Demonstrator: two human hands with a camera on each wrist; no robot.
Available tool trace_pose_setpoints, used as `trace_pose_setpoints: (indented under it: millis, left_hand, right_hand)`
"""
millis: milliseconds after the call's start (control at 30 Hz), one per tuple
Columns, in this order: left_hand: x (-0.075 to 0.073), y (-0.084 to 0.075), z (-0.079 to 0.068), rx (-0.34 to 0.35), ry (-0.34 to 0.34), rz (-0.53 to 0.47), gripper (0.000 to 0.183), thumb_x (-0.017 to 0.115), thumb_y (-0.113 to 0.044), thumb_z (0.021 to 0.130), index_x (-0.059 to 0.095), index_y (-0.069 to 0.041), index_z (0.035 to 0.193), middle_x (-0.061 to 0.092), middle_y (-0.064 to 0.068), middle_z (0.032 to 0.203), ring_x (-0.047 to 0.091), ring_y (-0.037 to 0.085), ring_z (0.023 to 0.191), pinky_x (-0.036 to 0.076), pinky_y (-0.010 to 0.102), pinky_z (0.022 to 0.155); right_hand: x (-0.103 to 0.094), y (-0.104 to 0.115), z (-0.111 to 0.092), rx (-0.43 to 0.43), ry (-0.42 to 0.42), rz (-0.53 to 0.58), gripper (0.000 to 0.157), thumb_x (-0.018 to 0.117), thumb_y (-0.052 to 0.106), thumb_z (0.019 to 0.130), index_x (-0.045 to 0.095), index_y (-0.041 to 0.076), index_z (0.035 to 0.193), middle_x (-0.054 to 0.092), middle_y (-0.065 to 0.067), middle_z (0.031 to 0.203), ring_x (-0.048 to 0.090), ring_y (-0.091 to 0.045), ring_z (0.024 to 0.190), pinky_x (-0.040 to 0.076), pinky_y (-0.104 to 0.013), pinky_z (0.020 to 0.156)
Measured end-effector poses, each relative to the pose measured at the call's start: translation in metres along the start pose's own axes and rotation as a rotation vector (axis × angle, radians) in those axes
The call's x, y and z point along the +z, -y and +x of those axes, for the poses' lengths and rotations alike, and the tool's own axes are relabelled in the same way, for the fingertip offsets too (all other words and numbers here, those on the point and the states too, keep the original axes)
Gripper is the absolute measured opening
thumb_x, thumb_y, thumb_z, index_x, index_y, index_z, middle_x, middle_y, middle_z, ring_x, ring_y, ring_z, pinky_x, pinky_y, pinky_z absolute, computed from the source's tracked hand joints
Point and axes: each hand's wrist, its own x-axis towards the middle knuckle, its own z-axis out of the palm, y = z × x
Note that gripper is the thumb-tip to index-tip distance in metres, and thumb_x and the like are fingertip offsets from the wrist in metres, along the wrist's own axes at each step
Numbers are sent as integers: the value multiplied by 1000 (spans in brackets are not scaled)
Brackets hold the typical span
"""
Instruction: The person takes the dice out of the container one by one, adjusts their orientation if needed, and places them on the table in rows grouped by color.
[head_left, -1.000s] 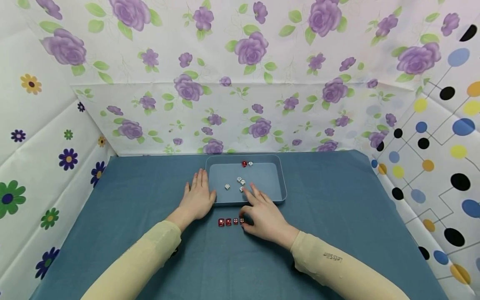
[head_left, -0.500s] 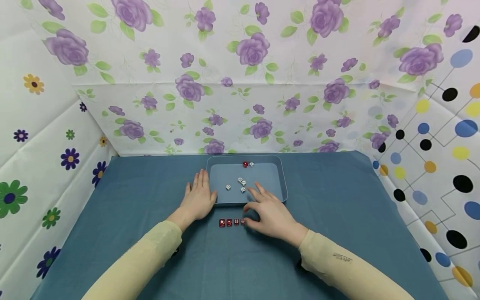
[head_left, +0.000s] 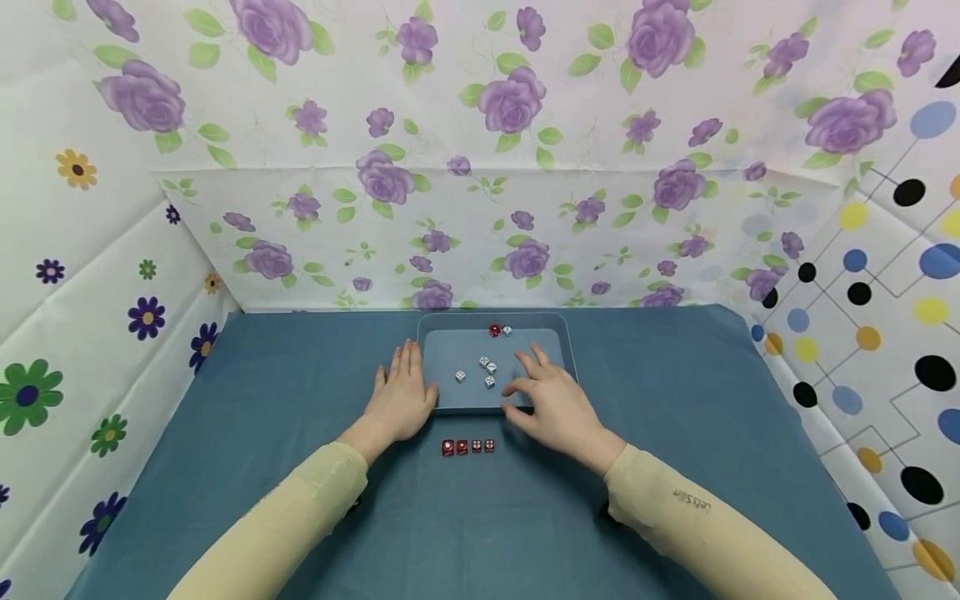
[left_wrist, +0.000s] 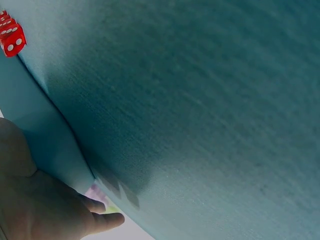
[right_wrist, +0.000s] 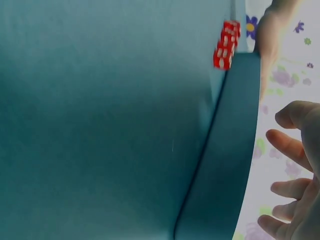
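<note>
My left hand lies with straight fingers along the left side of a blue-grey rectangular tray. In front of the tray, several red dice form a short row on the cloth. My right hand hovers over the tray's front right edge, fingers spread and slightly bent. Between its thumb and fingers nothing shows; in the right wrist view those fingers are apart. Inside the tray are several white dice and, near the back wall, a red die beside a white die.
A blue cloth covers the table. White sheets with purple roses, flowers and coloured dots hang behind it and at both sides.
My right hand has drawn away from the right end of the red dice row, moving right and slightly back over the tray's edge. The left hand keeps its place at the tray.
</note>
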Motion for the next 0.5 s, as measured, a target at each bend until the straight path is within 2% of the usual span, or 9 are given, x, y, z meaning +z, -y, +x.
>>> trace_pose_setpoints:
  millis: [367, 500]
  left_hand:
    - [4, 3, 3, -8, 17, 6, 81, 40, -39, 116, -2, 3, 170, -6, 22, 178, 0, 41, 164, 8, 66, 127]
    - [4, 3, 3, -8, 12, 12, 81, 40, -39, 116, -2, 3, 170, -6, 22, 178, 0, 40, 164, 8, 66, 127]
  right_hand:
    - [4, -26, 29, 63, -30, -70, 18, 77, 32, 99, 84, 18, 107, 41, -26, 166, 23, -47, 159, 38, -64, 118]
    - [6, -37, 44, 113, -8, -110, 20, 76, 32, 100, 83, 18, 113, 37, -26, 168, 22, -47, 160, 36, -62, 120]
